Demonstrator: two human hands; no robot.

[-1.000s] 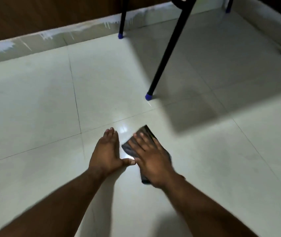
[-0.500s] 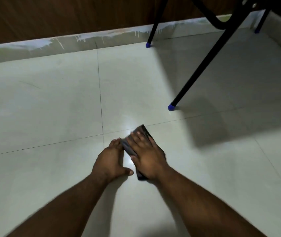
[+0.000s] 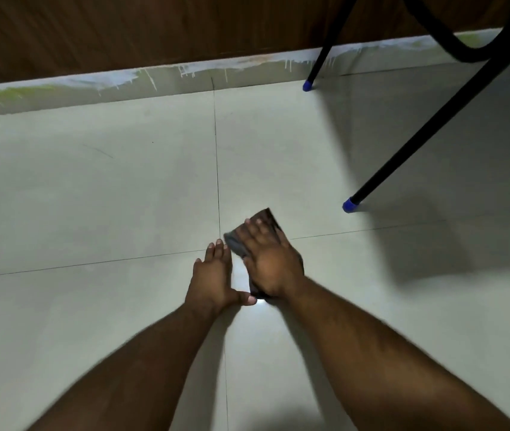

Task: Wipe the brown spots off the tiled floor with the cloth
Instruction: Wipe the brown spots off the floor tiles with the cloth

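Right hand (image 3: 270, 262) found laid flat on top of the dark folded cloth (image 3: 264, 217), fingers straight and lightly spread, palm bearing down; nothing pinched. Placement judged to serve pressure: a flat palm loads the whole pad against the tile rather than one edge. Cloth located on the tiled floor (image 3: 92, 197) just right of the crossing of two grout lines (image 3: 218, 181), far corner projecting beyond the fingertips, near end hidden under the heel of the hand.

Left hand (image 3: 214, 279) planted on bare tile just beside the cloth, fingers straight and close together, thumb stretched toward the right wrist. Contact between left fingertips and cloth edge not determinable. Judged to act as a prop for body weight while leaning forward, not as part of the wipe.

No brown spots made out on the open tile; any remaining mark presumed to lie beneath the cloth, though not confirmable. Bright glare noted on the tile between the wrists, consistent with a glossy or damp surface; which of the two not determinable.

Black chair legs with blue caps (image 3: 350, 205) standing beyond and to the right, well apart from the cloth. Paint-streaked skirting (image 3: 154, 79) along a wooden wall at the far edge.

Step in hand judged as rubbing under pressure.
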